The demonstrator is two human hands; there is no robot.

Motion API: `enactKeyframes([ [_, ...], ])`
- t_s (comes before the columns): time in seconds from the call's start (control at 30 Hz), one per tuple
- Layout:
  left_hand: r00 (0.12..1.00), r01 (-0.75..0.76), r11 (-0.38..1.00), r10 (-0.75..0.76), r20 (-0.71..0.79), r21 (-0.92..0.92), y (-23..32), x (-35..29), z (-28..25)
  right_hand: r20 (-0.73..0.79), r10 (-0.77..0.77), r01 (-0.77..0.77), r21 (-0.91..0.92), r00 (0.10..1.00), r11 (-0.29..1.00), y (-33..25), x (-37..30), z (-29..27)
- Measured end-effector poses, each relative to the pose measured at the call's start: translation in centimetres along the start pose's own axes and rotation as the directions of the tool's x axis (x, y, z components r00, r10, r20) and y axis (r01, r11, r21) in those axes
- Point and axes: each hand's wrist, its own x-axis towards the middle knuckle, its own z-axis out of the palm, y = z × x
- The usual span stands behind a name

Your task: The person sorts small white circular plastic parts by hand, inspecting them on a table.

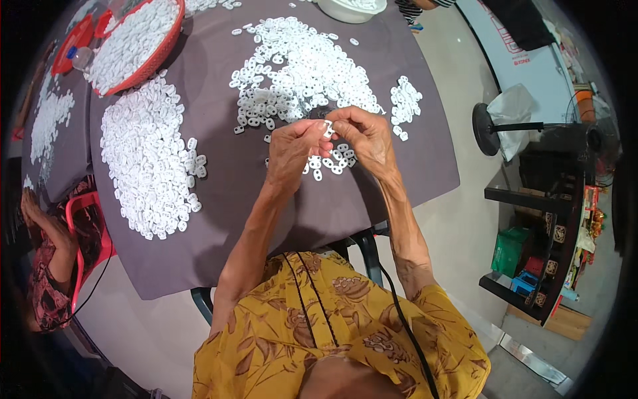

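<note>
My left hand (292, 149) and my right hand (362, 136) meet above the grey-clothed table (226, 173), pinching a small white plastic piece (327, 130) between their fingertips. Just below the hands lies a small cluster of white pieces (335, 161). Beyond them spreads a big loose heap of white pieces (299, 70). A smaller group of pieces (405, 103) lies to the right of my right hand. A long pile of white oval pieces (149, 159) sits to the left.
A red basket (136, 43) full of white pieces stands at the far left, a white bowl (351, 9) at the far edge. Another person (50, 259) sits at the left on a red chair. A fan base (488, 130) and dark shelving (551, 219) stand at the right.
</note>
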Motion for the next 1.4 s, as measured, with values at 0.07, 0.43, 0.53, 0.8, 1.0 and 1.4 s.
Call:
enactKeyframes([
  [0.07, 1.0, 0.005, 0.999, -0.004, -0.014, 0.049, -0.1, 0.1, -0.1, -0.019, 0.01, -0.01, -0.03, 1.0, 0.999, -0.7, -0.3, 0.1],
  [0.43, 0.997, 0.081, 0.992, -0.083, -0.01, -0.092, -0.7, 0.6, -0.2, 0.003, -0.361, 0.313, -0.506, 0.932, 0.804, 0.5, -0.8, 1.2],
  [0.53, 0.991, 0.135, 0.983, -0.137, -0.008, -0.126, -0.4, 0.6, -0.1, 0.013, -0.376, 0.326, -0.527, 0.926, 0.785, 0.8, -0.9, 1.1],
  [0.8, 0.995, 0.099, 0.992, -0.101, -0.02, -0.077, -0.9, 0.9, 0.1, 0.058, -0.439, 0.392, -0.565, 0.897, 0.726, 0.9, -0.6, 0.6],
  [1.0, 0.996, 0.087, 0.992, -0.088, -0.007, -0.089, -1.0, 0.9, 0.0, 0.115, -0.474, 0.442, -0.595, 0.873, 0.671, 1.0, -0.3, 0.2],
  [1.4, 0.993, 0.098, 0.988, -0.105, -0.05, -0.121, -0.6, 0.7, 0.5, 0.097, -0.496, 0.463, -0.542, 0.863, 0.701, 1.3, -0.1, 0.0],
])
